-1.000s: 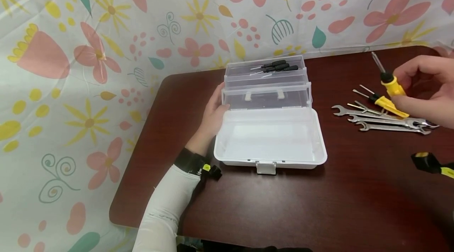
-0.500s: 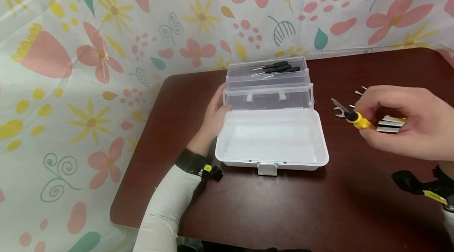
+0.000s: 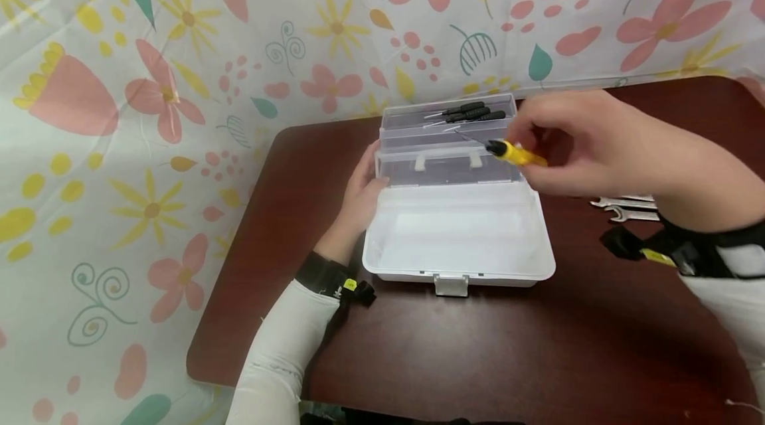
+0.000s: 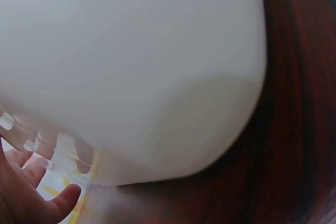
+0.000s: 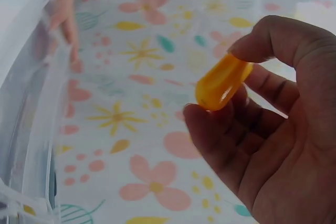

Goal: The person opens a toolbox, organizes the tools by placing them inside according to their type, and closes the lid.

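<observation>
A white toolbox (image 3: 454,239) stands open on the table, its clear stepped trays (image 3: 448,139) raised at the back. My left hand (image 3: 358,202) holds the left side of these trays, thumb toward the front; the left wrist view shows the thumb (image 4: 65,200) beside the clear plastic. My right hand (image 3: 592,139) pinches a yellow-handled screwdriver (image 3: 515,153) between thumb and fingers, above the trays' right end. Its thin shaft points left over the trays. Several black-handled small screwdrivers (image 3: 472,113) lie in the rear tray.
Wrenches (image 3: 627,209) lie on the dark wooden table (image 3: 472,352) to the right of the toolbox, partly covered by my right arm. A white latch (image 3: 451,285) sticks out at the toolbox front. A flowered cloth (image 3: 239,80) hangs behind and left of the table.
My right hand has carried the yellow screwdriver leftward, from above the wrenches to above the clear trays. The left hand stays at the toolbox's left side.
</observation>
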A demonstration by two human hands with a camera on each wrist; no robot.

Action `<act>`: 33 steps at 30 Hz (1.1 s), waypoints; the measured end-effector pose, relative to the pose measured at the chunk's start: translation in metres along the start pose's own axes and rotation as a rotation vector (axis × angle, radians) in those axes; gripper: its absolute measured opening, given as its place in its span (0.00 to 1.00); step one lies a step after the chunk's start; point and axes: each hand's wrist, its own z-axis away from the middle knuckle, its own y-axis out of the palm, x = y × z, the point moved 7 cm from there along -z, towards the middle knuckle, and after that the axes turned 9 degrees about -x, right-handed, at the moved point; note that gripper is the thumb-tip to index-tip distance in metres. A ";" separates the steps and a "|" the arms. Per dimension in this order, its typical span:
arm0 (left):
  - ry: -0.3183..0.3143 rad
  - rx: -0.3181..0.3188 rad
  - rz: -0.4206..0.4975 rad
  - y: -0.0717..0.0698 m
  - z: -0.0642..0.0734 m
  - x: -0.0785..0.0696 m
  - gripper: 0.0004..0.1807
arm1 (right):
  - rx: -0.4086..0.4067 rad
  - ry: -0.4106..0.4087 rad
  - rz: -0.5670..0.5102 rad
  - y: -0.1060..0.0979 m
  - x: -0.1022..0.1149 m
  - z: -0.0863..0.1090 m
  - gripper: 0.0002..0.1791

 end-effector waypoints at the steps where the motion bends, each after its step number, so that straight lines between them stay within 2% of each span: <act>1: -0.006 -0.001 -0.004 0.000 0.000 0.000 0.39 | 0.014 0.003 0.010 0.003 -0.006 -0.007 0.21; 7: -0.022 -0.006 -0.021 -0.001 0.000 -0.001 0.39 | 0.125 0.101 0.120 0.022 -0.047 -0.043 0.15; 13: -0.036 -0.005 0.004 -0.001 -0.002 -0.003 0.39 | 0.238 0.221 0.213 0.039 -0.084 -0.060 0.11; 17: -0.042 -0.007 -0.003 0.000 -0.001 -0.003 0.38 | 0.274 0.294 0.251 0.050 -0.109 -0.058 0.10; 23: -0.018 -0.002 -0.016 0.000 -0.001 0.003 0.38 | 0.366 0.358 0.288 0.068 -0.139 -0.044 0.07; 27: -0.003 0.002 -0.015 0.000 -0.001 0.005 0.39 | 0.417 0.391 0.294 0.075 -0.148 -0.036 0.10; 33: 0.024 -0.002 -0.005 0.000 -0.002 0.003 0.39 | 0.449 0.390 0.327 0.080 -0.154 -0.033 0.12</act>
